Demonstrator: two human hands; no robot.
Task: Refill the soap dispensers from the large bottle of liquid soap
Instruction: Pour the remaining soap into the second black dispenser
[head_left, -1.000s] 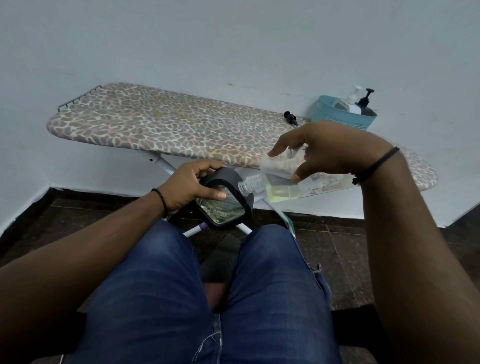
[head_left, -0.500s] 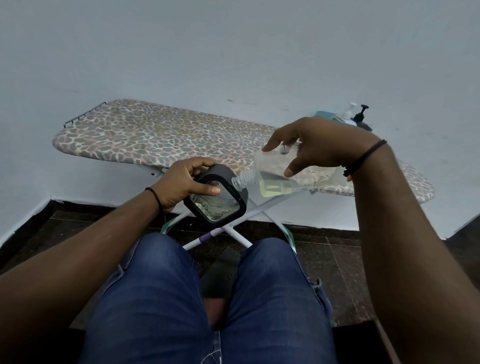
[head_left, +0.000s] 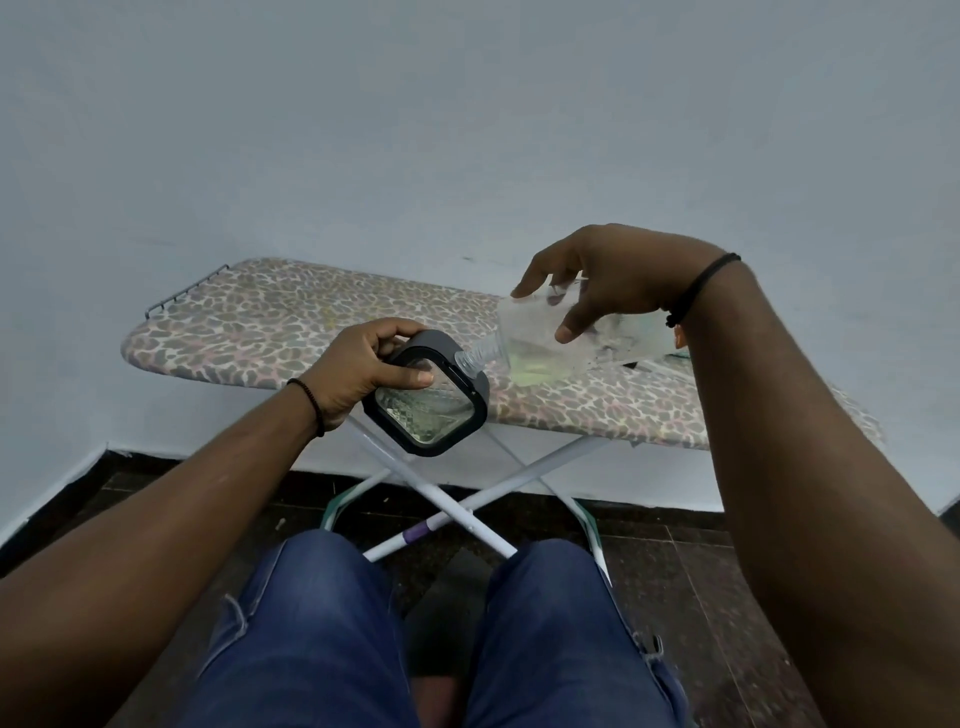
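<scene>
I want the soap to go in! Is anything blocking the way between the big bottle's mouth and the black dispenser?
Nothing visible is. The clear plastic soap bottle, tipped in the right hand, has its open neck right at the top edge of the black square dispenser held by the left hand.

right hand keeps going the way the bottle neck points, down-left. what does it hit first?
The black-framed dispenser in the left hand: the clear bottle held by the right hand already has its neck at the dispenser's upper rim. Whether they touch is unclear.
</scene>
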